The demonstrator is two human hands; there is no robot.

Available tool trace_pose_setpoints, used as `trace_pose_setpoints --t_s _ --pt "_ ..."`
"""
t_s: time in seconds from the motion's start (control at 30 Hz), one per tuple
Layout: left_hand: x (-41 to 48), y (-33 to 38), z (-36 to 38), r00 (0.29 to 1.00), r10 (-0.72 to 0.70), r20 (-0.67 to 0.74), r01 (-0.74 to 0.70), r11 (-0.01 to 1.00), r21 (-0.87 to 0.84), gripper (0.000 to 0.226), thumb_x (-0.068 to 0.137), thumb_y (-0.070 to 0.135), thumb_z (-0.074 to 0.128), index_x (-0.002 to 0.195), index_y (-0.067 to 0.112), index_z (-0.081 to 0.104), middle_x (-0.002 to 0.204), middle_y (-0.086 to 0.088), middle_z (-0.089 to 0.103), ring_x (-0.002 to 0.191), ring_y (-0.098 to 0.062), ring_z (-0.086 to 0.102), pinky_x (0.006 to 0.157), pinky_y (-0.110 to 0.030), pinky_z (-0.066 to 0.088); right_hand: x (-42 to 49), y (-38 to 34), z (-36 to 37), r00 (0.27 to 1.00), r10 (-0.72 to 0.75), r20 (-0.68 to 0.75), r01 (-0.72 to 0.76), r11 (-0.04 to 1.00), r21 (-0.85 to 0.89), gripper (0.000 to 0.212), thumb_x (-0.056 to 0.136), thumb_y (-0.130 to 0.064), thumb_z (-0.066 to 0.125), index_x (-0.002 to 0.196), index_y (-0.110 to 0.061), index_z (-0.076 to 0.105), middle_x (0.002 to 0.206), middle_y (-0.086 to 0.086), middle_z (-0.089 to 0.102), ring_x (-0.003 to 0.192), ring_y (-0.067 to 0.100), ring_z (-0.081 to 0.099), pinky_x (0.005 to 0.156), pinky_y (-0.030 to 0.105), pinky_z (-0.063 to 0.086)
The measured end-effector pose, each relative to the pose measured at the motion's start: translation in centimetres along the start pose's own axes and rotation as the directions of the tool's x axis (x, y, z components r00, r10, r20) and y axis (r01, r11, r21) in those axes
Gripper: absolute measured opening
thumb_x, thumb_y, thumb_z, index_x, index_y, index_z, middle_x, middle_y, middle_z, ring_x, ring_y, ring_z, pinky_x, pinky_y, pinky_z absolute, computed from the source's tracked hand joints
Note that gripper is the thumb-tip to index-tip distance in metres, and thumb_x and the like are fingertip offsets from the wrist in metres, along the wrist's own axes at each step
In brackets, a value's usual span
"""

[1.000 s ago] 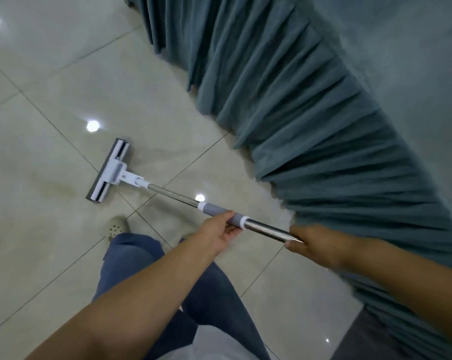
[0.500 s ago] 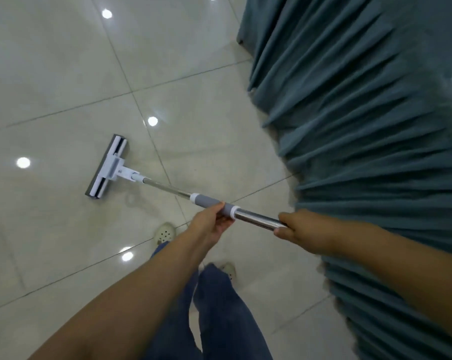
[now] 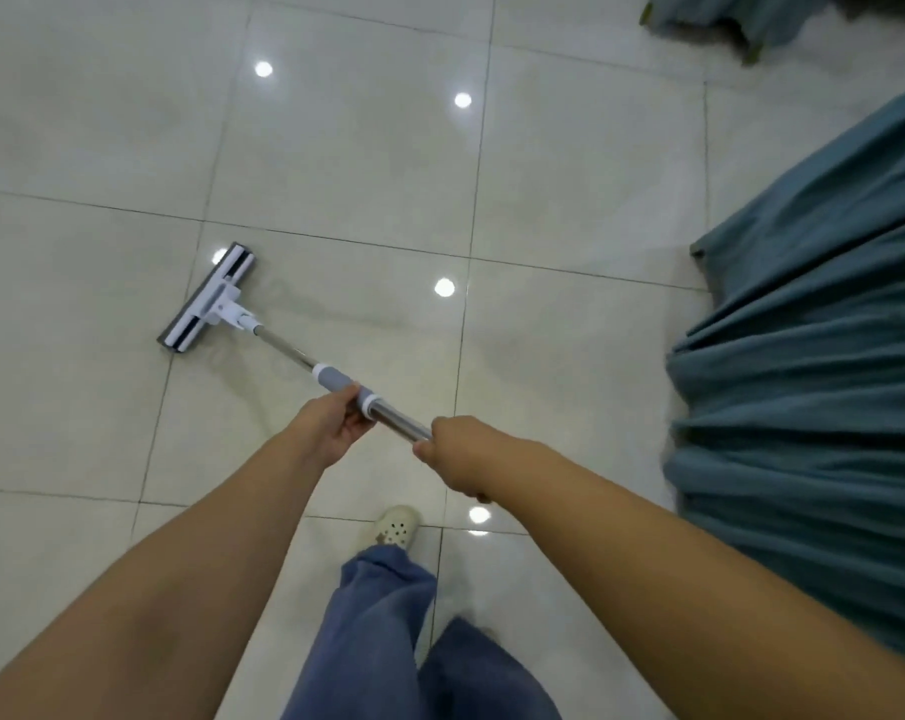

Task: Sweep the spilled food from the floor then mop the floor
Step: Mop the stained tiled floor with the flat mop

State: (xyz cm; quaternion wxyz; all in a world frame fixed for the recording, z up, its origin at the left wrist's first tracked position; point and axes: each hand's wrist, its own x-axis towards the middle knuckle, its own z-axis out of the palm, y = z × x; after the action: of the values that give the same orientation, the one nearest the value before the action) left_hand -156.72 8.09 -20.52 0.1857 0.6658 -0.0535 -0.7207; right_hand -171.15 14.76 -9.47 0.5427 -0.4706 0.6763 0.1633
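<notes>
A flat mop with a grey-and-white head (image 3: 207,298) lies on the glossy beige tile floor (image 3: 570,356), ahead and to the left of me. Its steel handle (image 3: 289,356) slants back toward me. My left hand (image 3: 331,423) grips the handle at the grey sleeve. My right hand (image 3: 458,452) grips the handle's upper end, a little nearer to me. No spilled food shows on the tiles in view.
A teal pleated curtain (image 3: 814,381) hangs down to the floor along the right side, with another piece (image 3: 731,18) at the top right. My legs in blue trousers (image 3: 383,631) and a pale clog (image 3: 396,527) stand below the hands. Ceiling lights reflect on the tiles.
The view has swung left, away from the curtain, so more floor shows. The mop head has travelled with me over the tiles; both hands keep the same hold on the handle.
</notes>
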Motion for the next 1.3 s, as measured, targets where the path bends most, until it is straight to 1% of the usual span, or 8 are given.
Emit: trace_pose_setpoints --t_s 0.2,0.3,0.43,0.67,0.77,0.83,1.0,1.3 --pt "-1.1 -1.8 3.5 0.999 -0.018 -0.05 0.014 0.997 -0.076 0.037 0.099 0.006 0.043 0.131 -0.012 0.04 0.089 -0.017 0.058 0.071 -0.022 0.055 0.089 -0.04 0.045 -1.0 3.3 -1.0 0.999 -0.001 0.032 0.004 0.997 -0.083 0.035 0.101 -0.026 0.039 0.129 -0.004 0.042 0.104 0.014 0.051 0.08 0.023 0.049 0.075 0.039 0.055" --pt "-2.0 -4.6 7.1 0.997 -0.082 -0.012 0.078 0.975 -0.208 0.032 0.099 0.005 0.042 0.127 -0.01 0.043 0.129 -0.026 0.053 0.076 -0.026 0.056 0.091 -0.042 0.045 -1.8 8.1 -2.5 0.998 0.03 0.052 -0.024 0.994 -0.105 0.037 0.1 -0.035 0.037 0.124 -0.008 0.044 0.098 0.009 0.05 0.082 0.023 0.05 0.06 0.03 0.045" --pt "-3.9 -9.4 14.2 0.987 -0.144 0.067 0.158 0.927 -0.339 0.037 0.101 0.004 0.037 0.134 -0.012 0.038 0.134 -0.027 0.048 0.112 -0.035 0.056 0.1 -0.044 0.041 -4.5 15.8 -6.2 0.992 0.074 0.103 -0.058 0.987 -0.15 0.03 0.101 -0.036 0.035 0.114 -0.011 0.044 0.09 0.006 0.048 0.067 0.017 0.046 0.049 0.024 0.034" --pt "-6.9 -16.2 28.6 0.955 -0.223 0.197 0.284 0.883 -0.374 0.024 0.099 0.004 0.037 0.122 -0.002 0.039 0.095 -0.023 0.054 0.083 -0.032 0.056 0.084 -0.045 0.051 -10.3 30.7 -13.6 0.992 0.116 0.05 -0.094 0.941 -0.325 0.027 0.098 -0.045 0.039 0.097 -0.018 0.042 0.094 0.007 0.051 0.077 0.022 0.05 0.056 0.031 0.041" --pt "-6.5 -17.9 34.6 0.933 -0.321 0.16 0.359 0.854 -0.376 0.018 0.101 0.016 0.04 0.112 0.004 0.034 0.088 -0.022 0.051 0.075 -0.03 0.053 0.088 -0.044 0.044 -12.7 35.1 -16.3 0.988 0.145 0.053 -0.109 0.901 -0.421 0.025 0.097 -0.042 0.043 0.098 -0.017 0.044 0.097 0.008 0.055 0.077 0.024 0.051 0.066 0.031 0.043" --pt "-6.9 -18.7 38.3 0.922 -0.364 0.13 0.385 0.84 -0.381 0.014 0.102 0.018 0.039 0.103 0.004 0.038 0.077 -0.017 0.049 0.065 -0.024 0.048 0.078 -0.038 0.047 -14.0 37.0 -18.0 0.981 0.183 0.057 -0.134 0.867 -0.48 0.024 0.098 -0.039 0.042 0.1 -0.016 0.043 0.104 0.01 0.06 0.076 0.027 0.057 0.067 0.035 0.049" --pt "-7.3 -18.3 41.6 0.935 -0.336 0.118 0.35 0.811 -0.469 0.028 0.1 0.01 0.04 0.073 0.008 0.033 0.064 -0.006 0.039 0.054 -0.015 0.038 0.049 -0.027 0.042 -15.5 37.2 -21.0 0.97 0.194 -0.143 -0.24 0.724 -0.647 0.045 0.097 -0.054 0.033 0.115 -0.017 0.053 0.118 0.009 0.062 0.105 0.028 0.059 0.074 0.034 0.037" --pt "-5.4 -9.9 32.8 0.942 -0.321 0.097 0.309 0.718 -0.623 0.028 0.098 0.01 0.045 0.072 0.006 0.038 0.066 -0.006 0.043 0.055 -0.017 0.042 0.062 -0.031 0.047 -11.0 24.9 -21.8 0.99 0.112 -0.081 -0.135 0.673 -0.727 0.033 0.097 -0.052 0.032 0.095 -0.023 0.046 0.108 0.005 0.063 0.092 0.025 0.059 0.07 0.031 0.036"
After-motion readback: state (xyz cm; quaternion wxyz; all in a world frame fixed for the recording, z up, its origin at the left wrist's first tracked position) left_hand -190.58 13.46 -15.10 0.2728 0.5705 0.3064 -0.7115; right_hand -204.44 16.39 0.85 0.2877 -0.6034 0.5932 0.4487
